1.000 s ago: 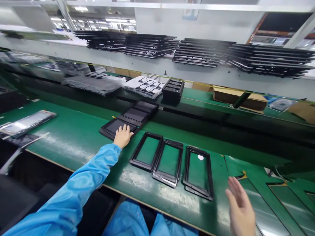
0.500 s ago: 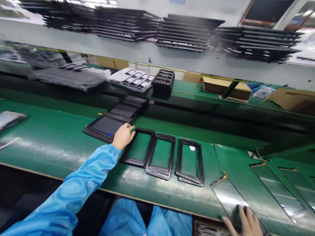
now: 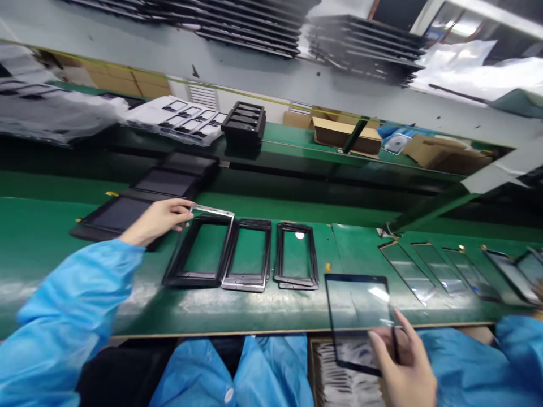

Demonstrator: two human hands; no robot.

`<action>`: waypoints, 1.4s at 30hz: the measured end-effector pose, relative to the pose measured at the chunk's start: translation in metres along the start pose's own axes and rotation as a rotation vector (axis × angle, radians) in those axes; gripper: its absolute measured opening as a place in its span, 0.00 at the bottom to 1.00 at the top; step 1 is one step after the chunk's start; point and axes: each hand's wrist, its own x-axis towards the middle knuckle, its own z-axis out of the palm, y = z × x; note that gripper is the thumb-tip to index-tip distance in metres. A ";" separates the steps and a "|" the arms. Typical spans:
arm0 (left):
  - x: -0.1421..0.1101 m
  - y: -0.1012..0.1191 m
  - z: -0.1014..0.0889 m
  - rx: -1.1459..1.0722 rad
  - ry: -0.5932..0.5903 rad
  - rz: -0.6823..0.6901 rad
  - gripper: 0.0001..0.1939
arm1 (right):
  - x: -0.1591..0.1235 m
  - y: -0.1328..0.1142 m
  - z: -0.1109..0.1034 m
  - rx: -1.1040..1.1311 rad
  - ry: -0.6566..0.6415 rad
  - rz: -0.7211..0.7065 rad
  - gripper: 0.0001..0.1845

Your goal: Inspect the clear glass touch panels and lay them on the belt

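Note:
My left hand point(image 3: 158, 219) pinches the top left corner of a thin rectangular frame point(image 3: 215, 211), whose top edge is tilted up off the frame stack point(image 3: 193, 278) beneath it. To its right on the green bench lie a second frame stack point(image 3: 246, 282) and a third frame stack point(image 3: 278, 254). My right hand point(image 3: 405, 356) grips a clear glass panel point(image 3: 358, 316) with a black border by its right side, between thumb and fingers. The panel is held up over the bench's front edge. Left of my left hand lies a dark screen panel point(image 3: 116, 215) on a black tray.
Several glass panels point(image 3: 409, 271) lie along the bench at right. A blue sleeve point(image 3: 475, 362) of another person shows at lower right. Black trays point(image 3: 244, 124), a carton point(image 3: 345, 135) and bagged parts point(image 3: 178, 121) stand on the rear shelf. A green post point(image 3: 441, 206) slants at right.
My left hand has taken hold of the frame and raised its top edge. My right hand has lifted the glass panel off the bench. The view has shifted right.

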 end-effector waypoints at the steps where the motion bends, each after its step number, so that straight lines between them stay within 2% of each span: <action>1: -0.010 0.010 -0.003 -0.110 -0.012 0.032 0.29 | -0.004 -0.012 0.011 0.100 -0.071 0.062 0.47; 3: -0.035 0.033 -0.004 -0.374 -0.027 0.067 0.33 | -0.011 -0.031 0.034 0.300 -0.170 0.165 0.45; 5: -0.063 0.059 0.006 -0.503 -0.052 0.075 0.30 | -0.019 -0.045 0.055 0.442 -0.248 0.231 0.40; 9: -0.110 0.103 0.053 -0.615 -0.202 0.118 0.23 | -0.038 -0.062 0.082 0.562 -0.335 0.269 0.36; 12: -0.128 0.116 0.086 -0.707 -0.235 0.142 0.22 | -0.050 -0.069 0.094 0.595 -0.356 0.287 0.36; 14: -0.135 0.118 0.099 -0.758 -0.240 0.141 0.23 | -0.053 -0.069 0.100 0.595 -0.375 0.297 0.35; 17: -0.140 0.116 0.108 -0.801 -0.246 0.150 0.22 | -0.053 -0.064 0.104 0.581 -0.413 0.281 0.37; 21: -0.144 0.116 0.111 -0.812 -0.213 0.175 0.20 | -0.051 -0.060 0.103 0.580 -0.464 0.278 0.39; 29: -0.148 0.122 0.115 -0.889 -0.280 0.126 0.22 | -0.060 -0.067 0.112 0.549 -0.365 0.219 0.39; 33: -0.148 0.119 0.120 -0.936 -0.328 0.078 0.24 | -0.062 -0.070 0.112 0.524 -0.351 0.244 0.41; 38: -0.146 0.115 0.124 -0.965 -0.354 0.013 0.26 | -0.064 -0.072 0.110 0.498 -0.394 0.288 0.41; 42: -0.145 0.116 0.125 -0.979 -0.357 -0.013 0.27 | -0.065 -0.076 0.111 0.507 -0.379 0.312 0.41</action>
